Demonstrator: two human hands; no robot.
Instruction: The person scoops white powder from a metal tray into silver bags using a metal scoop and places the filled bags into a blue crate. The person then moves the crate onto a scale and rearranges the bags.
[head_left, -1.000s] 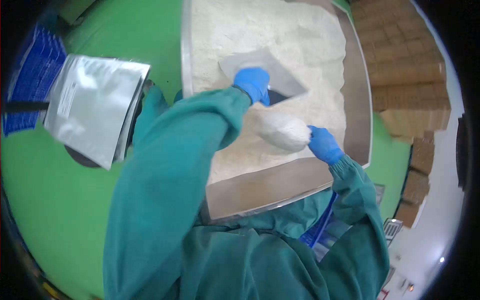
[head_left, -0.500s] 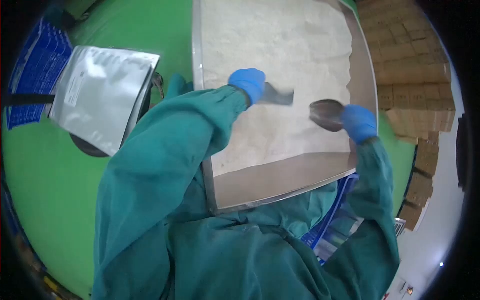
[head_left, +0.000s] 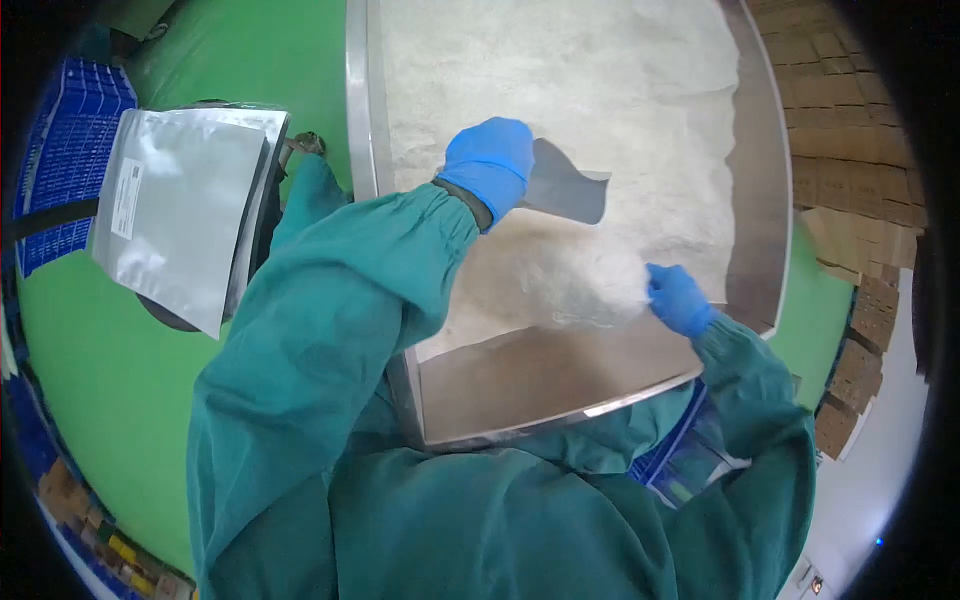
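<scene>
My left hand (head_left: 488, 165), in a blue glove, is closed around a flat grey scraper (head_left: 568, 185) with a curved edge, held over white powder (head_left: 550, 70). The powder lies in a large metal tray (head_left: 540, 385). My right hand (head_left: 682, 302), also gloved in blue, is closed at the near right part of the tray. Beside its fingers is a blurred whitish, partly see-through mass (head_left: 590, 285). It looks like powder heaped over the scoop seen in this hand earlier, but the scoop's outline cannot be made out now.
Silver pouches (head_left: 185, 195) with a white label lie on a dark round support to the left, next to a blue crate (head_left: 70, 160). Stacked cardboard boxes (head_left: 850, 150) line the right side. The floor (head_left: 100, 370) is green. Another blue crate (head_left: 665, 450) is partly hidden below the tray.
The whitish mass now appears beside my right hand, where the dark scoop showed before. That hand has moved down and left within the tray. The left-hand scraper shows more of its blade.
</scene>
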